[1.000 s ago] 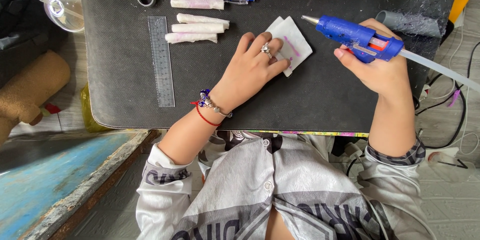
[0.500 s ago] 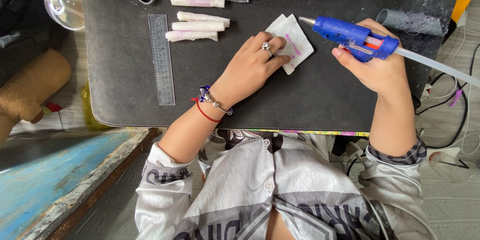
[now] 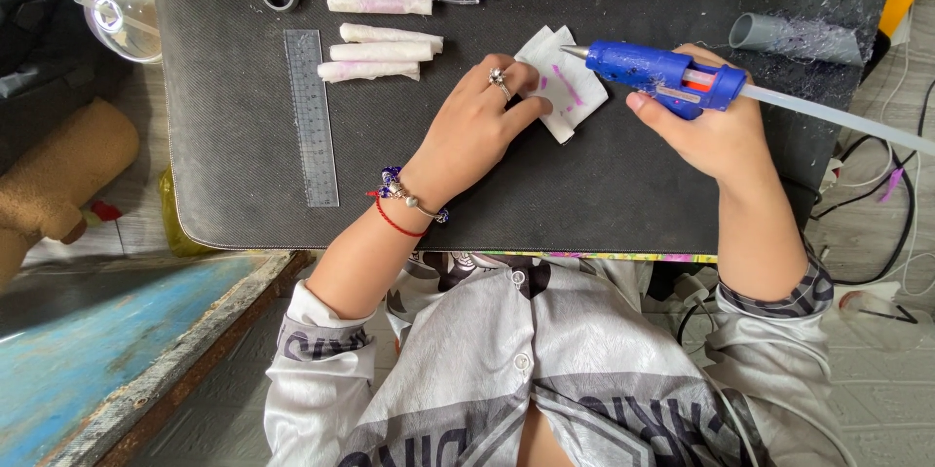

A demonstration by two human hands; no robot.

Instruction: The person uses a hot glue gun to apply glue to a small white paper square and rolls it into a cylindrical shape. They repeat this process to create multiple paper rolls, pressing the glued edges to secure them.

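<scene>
A white paper square (image 3: 570, 87) with pink marks lies mid-tabletop (image 3: 243, 185), pinned flat by the left hand (image 3: 482, 121). The right hand (image 3: 706, 131) grips a blue glue gun (image 3: 662, 73), nozzle over the paper's far edge. Best to press firmly with fingers away from the nozzle.

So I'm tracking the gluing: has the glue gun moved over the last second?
Yes. The blue glue gun in the right hand has shifted left, its nozzle nearer the white folded paper and the clear ruler.
</scene>
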